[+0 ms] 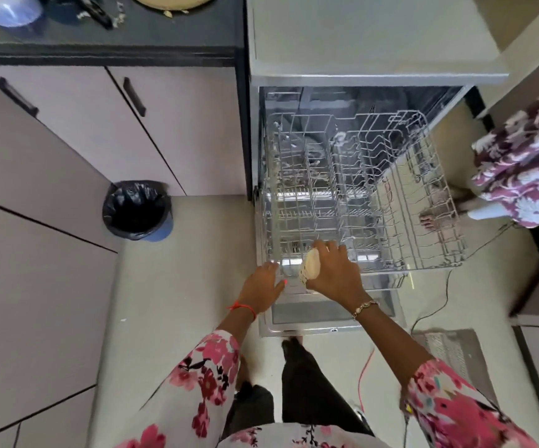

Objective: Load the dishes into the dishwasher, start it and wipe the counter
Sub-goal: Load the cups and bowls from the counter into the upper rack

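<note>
The right hand (336, 270) is grasping one cream cup (309, 266), with the fingers curling over it. The cup is sitting at the 9 o'clock side of that hand, above the front edge of the lower rack (294, 205). The left hand (263, 284) is reaching in at 8 o'clock from the cup, just beside it. Its fingers are straight and released, gripping nothing. Whether its fingertips are touching the rack cannot be determined.

Two wire racks are standing pulled out of one dishwasher (358, 43). The upper rack (423, 205) is extending toward 2 o'clock from the cup, and the lower rack is showing beneath it. One door (310, 315) is lying open flat at 6 o'clock from the cup.

One bin (137, 210) with a black liner is standing on the floor at 9 o'clock, well apart from the hands. One dark counter (100, 40) is running along 11 o'clock, above two cabinet doors. A second person (526, 163) in floral clothing is standing at 3 o'clock, beside the upper rack.
</note>
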Demonstrator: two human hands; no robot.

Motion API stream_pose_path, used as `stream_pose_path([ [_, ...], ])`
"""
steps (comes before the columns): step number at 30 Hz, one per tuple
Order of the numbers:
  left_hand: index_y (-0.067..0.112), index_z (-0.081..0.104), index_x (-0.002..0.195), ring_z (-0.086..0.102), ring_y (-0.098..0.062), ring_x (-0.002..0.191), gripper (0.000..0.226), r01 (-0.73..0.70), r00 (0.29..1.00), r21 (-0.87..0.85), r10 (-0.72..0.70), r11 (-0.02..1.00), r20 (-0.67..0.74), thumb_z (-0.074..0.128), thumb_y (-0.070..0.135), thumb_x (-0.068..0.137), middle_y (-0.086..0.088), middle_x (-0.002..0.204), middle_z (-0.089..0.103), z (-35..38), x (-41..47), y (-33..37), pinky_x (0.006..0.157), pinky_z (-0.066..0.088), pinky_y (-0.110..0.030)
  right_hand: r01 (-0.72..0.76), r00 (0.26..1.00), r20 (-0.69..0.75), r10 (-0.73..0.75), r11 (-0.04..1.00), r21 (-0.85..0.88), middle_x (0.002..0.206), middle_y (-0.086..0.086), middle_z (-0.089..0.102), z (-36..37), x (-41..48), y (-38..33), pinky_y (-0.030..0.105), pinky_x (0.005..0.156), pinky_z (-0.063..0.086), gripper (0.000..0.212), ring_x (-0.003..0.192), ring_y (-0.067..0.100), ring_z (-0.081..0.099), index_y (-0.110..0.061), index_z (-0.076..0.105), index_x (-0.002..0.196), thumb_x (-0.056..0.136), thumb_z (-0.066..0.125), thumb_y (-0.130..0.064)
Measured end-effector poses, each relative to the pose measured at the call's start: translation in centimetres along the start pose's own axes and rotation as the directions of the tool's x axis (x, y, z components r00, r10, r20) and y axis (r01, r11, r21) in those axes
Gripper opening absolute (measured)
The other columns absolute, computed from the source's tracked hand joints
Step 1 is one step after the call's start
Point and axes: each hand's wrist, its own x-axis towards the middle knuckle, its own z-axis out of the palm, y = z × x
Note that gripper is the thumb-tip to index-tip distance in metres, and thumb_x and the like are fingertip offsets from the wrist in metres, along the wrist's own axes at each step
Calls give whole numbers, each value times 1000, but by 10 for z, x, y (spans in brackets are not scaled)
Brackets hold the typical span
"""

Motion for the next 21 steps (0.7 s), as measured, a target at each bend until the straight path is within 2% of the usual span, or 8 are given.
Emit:
stream_pose_path([
  [4, -1, 31, 136, 43, -33, 122, 47, 143, 980, -183, -165, 973, -109, 45, 11, 94, -17, 137, 39, 4, 41, 19, 96, 38, -33, 54, 998, 33, -54, 998, 13, 136, 6, 37, -2, 44, 20, 40, 84, 48, 82, 128, 26, 32, -21, 33, 137, 68, 75, -40],
  [8, 0, 23, 143, 40, -32, 129, 48, 279, 935, -353, -337, 893, -113, 35, 8, 97, -17, 143, 35, 11, 72, 23, 103, 33, -34, 168, 984, 62, -166, 985, -35, 137, 11, 37, 11, 85, 28, 40, 81, 49, 77, 126, 29, 34, -18, 37, 137, 72, 73, -36],
  [11, 2, 26, 140, 55, -35, 109, 43, 353, 904, -292, -404, 889, -138, 31, 6, 97, -19, 124, 53, 14, 83, 20, 86, 43, -37, 223, 970, 113, -217, 974, -44, 135, 14, 39, 31, 109, 28, 42, 76, 52, 76, 125, 32, 37, -16, 40, 135, 71, 75, -33],
  [13, 4, 18, 144, 59, -35, 100, 49, 385, 903, -226, -416, 895, -107, 30, 5, 97, -19, 117, 57, 16, 84, 19, 80, 44, -36, 248, 958, 158, -237, 967, -52, 136, 13, 38, 45, 118, 27, 42, 79, 53, 76, 126, 31, 35, -17, 38, 136, 71, 75, -32],
  [16, 3, 8, 146, 52, -34, 115, 52, 375, 916, -194, -394, 906, -70, 29, 7, 99, -20, 138, 44, 22, 85, 15, 95, 40, -37, 272, 944, 217, -249, 959, -81, 138, 13, 34, 65, 127, 27, 43, 83, 51, 79, 129, 31, 31, -18, 33, 139, 73, 73, -32],
  [21, 5, 7, 147, 46, -34, 125, 52, 335, 934, -226, -355, 915, -52, 28, 7, 100, -17, 148, 31, 24, 85, 9, 104, 36, -40, 284, 942, 213, -258, 953, -102, 137, 11, 36, 85, 137, 23, 41, 81, 52, 84, 128, 29, 33, -17, 30, 141, 72, 75, -31],
])
